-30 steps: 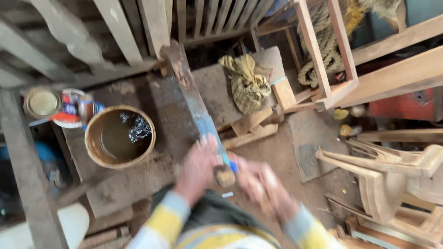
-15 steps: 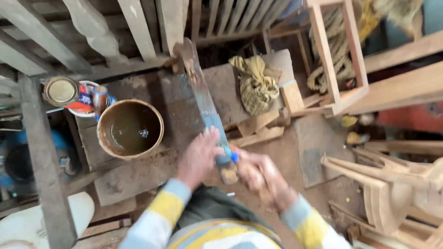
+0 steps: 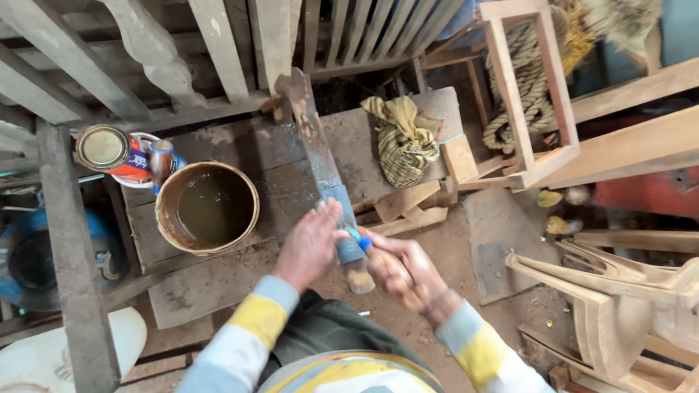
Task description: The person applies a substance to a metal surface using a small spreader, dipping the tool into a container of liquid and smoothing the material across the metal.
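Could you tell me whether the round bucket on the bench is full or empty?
Partly full: the bucket stands upright with dark brownish liquid covering its bottom, and bare inner wall shows above it.

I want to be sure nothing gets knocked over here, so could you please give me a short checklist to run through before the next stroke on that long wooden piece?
1. Left hand steadies the long wooden piece: ok, its fingers lie on the piece.
2. Right hand grips the blue-handled tool: ok, closed around it; the working end is hidden, so cannot tell what kind of tool it is.
3. Far end of the piece is supported: ok, it rests on the wooden bench.
4. Bucket of brown liquid stands apart from the piece: ok, upright, left of it.
5. Yellow striped cloth is out of the path: ok, to the right.
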